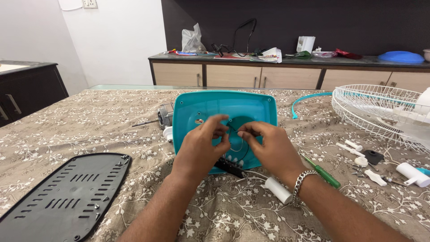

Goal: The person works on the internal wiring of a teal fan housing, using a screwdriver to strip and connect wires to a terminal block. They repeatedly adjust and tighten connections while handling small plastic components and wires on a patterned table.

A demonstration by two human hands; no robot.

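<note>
a: where's the wire (234,130)?
b: over the teal base (224,107), mid-surface. left hand (201,145) and right hand (266,145) each have their grip pinched together on it.
a: nearby?
b: green screwdriver (323,174) right of the base, black plate (67,197) left.

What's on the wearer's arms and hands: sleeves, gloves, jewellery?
Both forearms are bare as far as the frame shows: no sleeves, no gloves. The left hand has nothing on it or on its wrist. The right hand has a silver chain-link bracelet at the wrist. No rings or watch visible.
</note>
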